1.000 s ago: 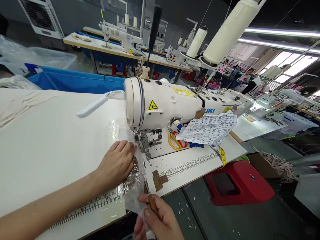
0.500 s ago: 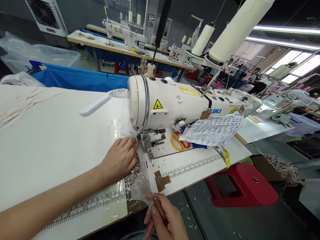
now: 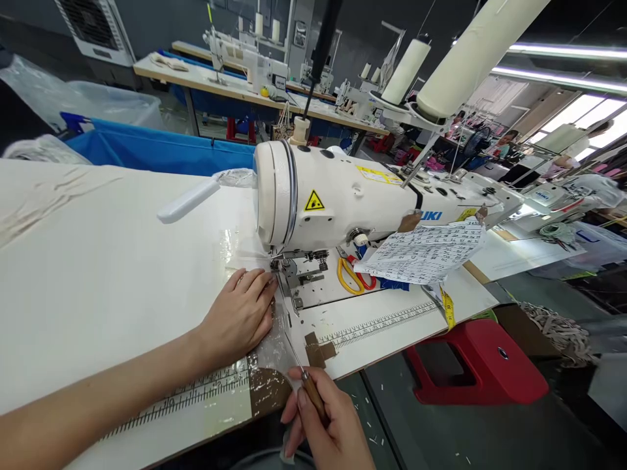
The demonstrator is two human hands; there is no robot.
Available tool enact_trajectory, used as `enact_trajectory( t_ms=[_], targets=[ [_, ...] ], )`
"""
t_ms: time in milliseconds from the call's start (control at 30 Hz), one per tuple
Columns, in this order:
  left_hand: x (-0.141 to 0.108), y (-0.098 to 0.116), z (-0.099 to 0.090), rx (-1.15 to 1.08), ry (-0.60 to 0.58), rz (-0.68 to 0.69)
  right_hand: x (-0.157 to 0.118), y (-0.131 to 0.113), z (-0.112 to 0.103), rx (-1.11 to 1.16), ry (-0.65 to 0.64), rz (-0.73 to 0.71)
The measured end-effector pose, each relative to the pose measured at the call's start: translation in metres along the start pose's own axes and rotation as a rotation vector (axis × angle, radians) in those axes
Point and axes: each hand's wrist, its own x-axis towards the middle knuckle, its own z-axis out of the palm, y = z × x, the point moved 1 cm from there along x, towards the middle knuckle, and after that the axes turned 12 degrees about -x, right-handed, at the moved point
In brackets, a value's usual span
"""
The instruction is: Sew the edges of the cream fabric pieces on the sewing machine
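Note:
My left hand (image 3: 240,312) lies palm down on thin whitish fabric (image 3: 274,349) beside the needle area of a white sewing machine (image 3: 326,196); its fingers are slightly bent and rest close together. At the table's front edge, my right hand (image 3: 323,414) is wrapped round the wooden handle of an awl (image 3: 313,395). The awl's thin metal tip points up and left over the fabric. Part of the fabric's near end hangs by my right fingers. Under my left palm the fabric is hidden.
Yellow- and red-handled scissors (image 3: 349,277) lie behind the needle area, near a sheet of handwritten paper (image 3: 426,251). A white-handled tool (image 3: 189,201) is at the table's back. Thread cones (image 3: 406,72) stand above. A red stool (image 3: 499,362) is at the right.
The fabric near the needle has shifted, with more of it showing behind my left fingers, and its near end has drawn up off the brown tape. The view has shifted slightly.

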Motion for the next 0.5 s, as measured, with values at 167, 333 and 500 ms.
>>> enact_trajectory(
  t_ms=[167,333,500],
  targets=[
    [0.0,0.003,-0.001,-0.013,-0.018,0.008,0.006,-0.014,-0.003,-0.041,-0.017,-0.048],
    [0.001,0.005,-0.001,-0.036,-0.048,-0.009,0.014,-0.021,-0.003,-0.09,-0.016,-0.109],
    [0.003,0.002,-0.002,-0.052,-0.062,-0.013,0.024,-0.031,-0.003,-0.148,-0.01,-0.159]
  ],
)
